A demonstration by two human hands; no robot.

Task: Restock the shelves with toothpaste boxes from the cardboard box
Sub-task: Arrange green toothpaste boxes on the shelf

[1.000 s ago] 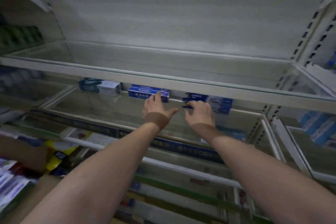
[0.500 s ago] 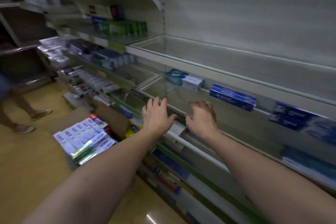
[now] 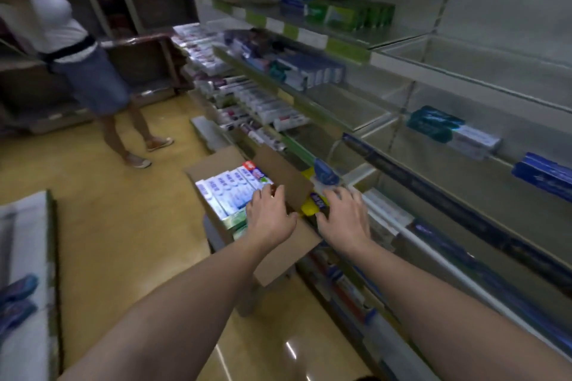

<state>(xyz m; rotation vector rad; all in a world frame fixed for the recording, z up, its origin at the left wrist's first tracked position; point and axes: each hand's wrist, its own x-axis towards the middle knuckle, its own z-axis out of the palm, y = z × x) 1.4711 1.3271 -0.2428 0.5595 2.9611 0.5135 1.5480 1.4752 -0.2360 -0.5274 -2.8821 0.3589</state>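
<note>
Looking along the aisle, we see first the long shelves (image 3: 464, 145) on our right, mostly bare glass, with only a teal-and-white pack (image 3: 452, 131) and a blue pack (image 3: 544, 175) lying on the middle level. Farther down the aisle the shelves are full. Another person (image 3: 77, 49) stands on the yellow floor (image 3: 108, 226), well apart from us.

Below the shelves, raised above the floor on something we cannot make out, is the open cardboard box (image 3: 278, 244), its flaps folded outward. Inside it the toothpaste boxes (image 3: 229, 192) lie flat in a row, side by side, their long axis running away from us and to the left.

Both our hands reach toward it. The left hand (image 3: 270, 218) is nearer: it hangs just over the near end of the row, fingers spread and relaxed, holding nothing. The right hand (image 3: 343, 219) is beside the right flap, over a yellow packet (image 3: 309, 209), also spread and empty. So we judge the left hand takes a box first, closing across its short side.

The writing on the boxes is too blurred to read; we see only white-and-blue faces with a red corner mark.
</note>
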